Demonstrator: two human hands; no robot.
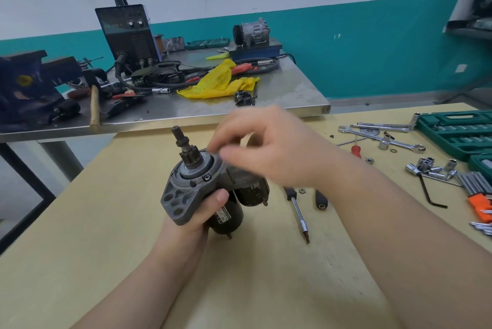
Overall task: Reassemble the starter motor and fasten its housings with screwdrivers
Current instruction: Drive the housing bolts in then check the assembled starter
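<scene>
Motor (pixel 213 190): held off the table (pixel 106 249) in the left hand (pixel 197 211), nose up; a dense metal unit, judged heavy and rigid.
Nose housing (pixel 181 195): cast, ribbed flange above the left thumb; judged the surest hold, rough and not slippery.
Pinion shaft (pixel 183 145): stands clear beyond the left hand's fingers; judged no place to grip.
Left hand: wrapped under the motor, thumb pressed on the flange.
Right hand (pixel 269 147): over the housing's far edge, fingers curled and blurred; possibly pinching a small screw, I cannot tell.
Screwdriver (pixel 296 209): lies on the table under the right wrist, untouched.
Hidden: motor's rear end, far side of the housing, and the right fingertips' contact.
</scene>
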